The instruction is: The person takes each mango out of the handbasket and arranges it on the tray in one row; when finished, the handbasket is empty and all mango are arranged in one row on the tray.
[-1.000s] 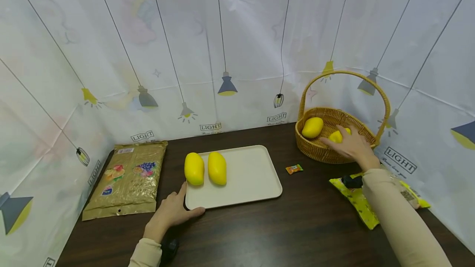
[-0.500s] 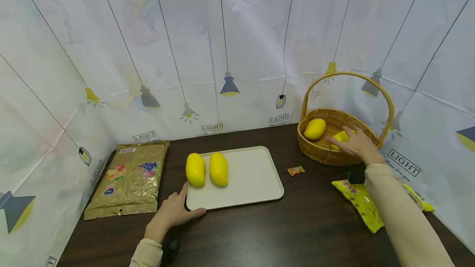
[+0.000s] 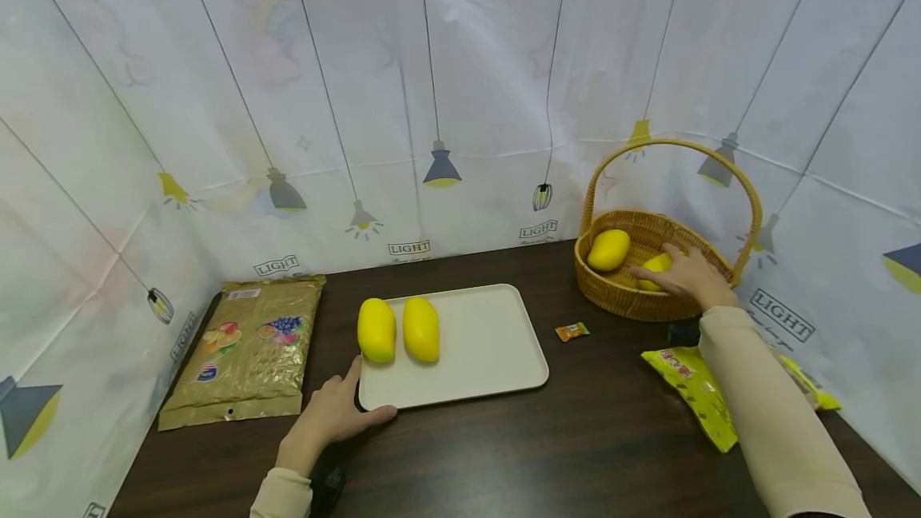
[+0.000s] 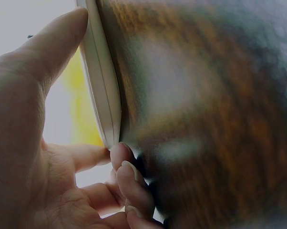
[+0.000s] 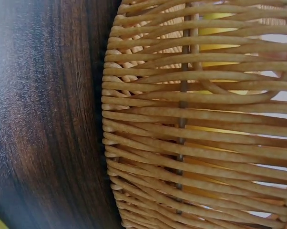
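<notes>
In the head view my right hand (image 3: 694,278) reaches over the near rim of a wicker basket (image 3: 626,304) and holds a yellow mango (image 3: 653,268) inside it, thumb on its left side. Another mango (image 3: 608,249) lies to the left in the basket. Woven strands (image 5: 220,109) fill much of the right wrist view and hide that hand's fingers; yellow shows through the gaps. My left hand (image 3: 334,410) grips the near left corner of a cream tray (image 3: 482,342), its thumb at the rim (image 4: 98,76). Two mangoes (image 3: 377,330) lie side by side at the tray's left end.
A gold fruit-print bag (image 3: 252,350) lies flat on the dark wooden table (image 3: 504,454) at the left. One small orange wrapped candy (image 3: 572,332) sits between tray and basket. Under the right forearm is a yellow-green snack bag (image 3: 694,394). A printed curtain (image 3: 489,102) stands behind.
The mango under my right hand has sunk slightly lower in the basket, and the hand has shifted a little with it. My left hand stays at the tray corner.
</notes>
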Action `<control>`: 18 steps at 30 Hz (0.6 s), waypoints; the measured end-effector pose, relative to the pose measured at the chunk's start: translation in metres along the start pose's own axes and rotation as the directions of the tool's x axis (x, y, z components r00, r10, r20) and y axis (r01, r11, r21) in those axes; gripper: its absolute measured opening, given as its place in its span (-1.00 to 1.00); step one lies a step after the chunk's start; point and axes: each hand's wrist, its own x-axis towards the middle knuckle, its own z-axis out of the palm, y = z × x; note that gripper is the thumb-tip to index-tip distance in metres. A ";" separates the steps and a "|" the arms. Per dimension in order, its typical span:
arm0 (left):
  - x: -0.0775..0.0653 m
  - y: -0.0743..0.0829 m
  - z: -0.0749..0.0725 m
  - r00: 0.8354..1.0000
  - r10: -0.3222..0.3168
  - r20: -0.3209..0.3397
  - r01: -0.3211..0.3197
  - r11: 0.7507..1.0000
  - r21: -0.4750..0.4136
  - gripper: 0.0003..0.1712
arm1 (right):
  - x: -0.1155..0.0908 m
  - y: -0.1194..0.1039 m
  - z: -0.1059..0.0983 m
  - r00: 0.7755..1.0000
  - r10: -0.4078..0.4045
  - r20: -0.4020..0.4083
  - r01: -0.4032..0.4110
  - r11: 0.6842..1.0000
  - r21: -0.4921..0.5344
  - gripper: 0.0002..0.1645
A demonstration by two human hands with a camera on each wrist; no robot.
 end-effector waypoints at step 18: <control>0.000 -0.002 0.002 1.000 -0.007 -0.002 0.007 1.000 0.005 0.37 | 0.005 0.000 0.005 0.999 -0.038 0.023 0.040 0.996 -0.083 0.31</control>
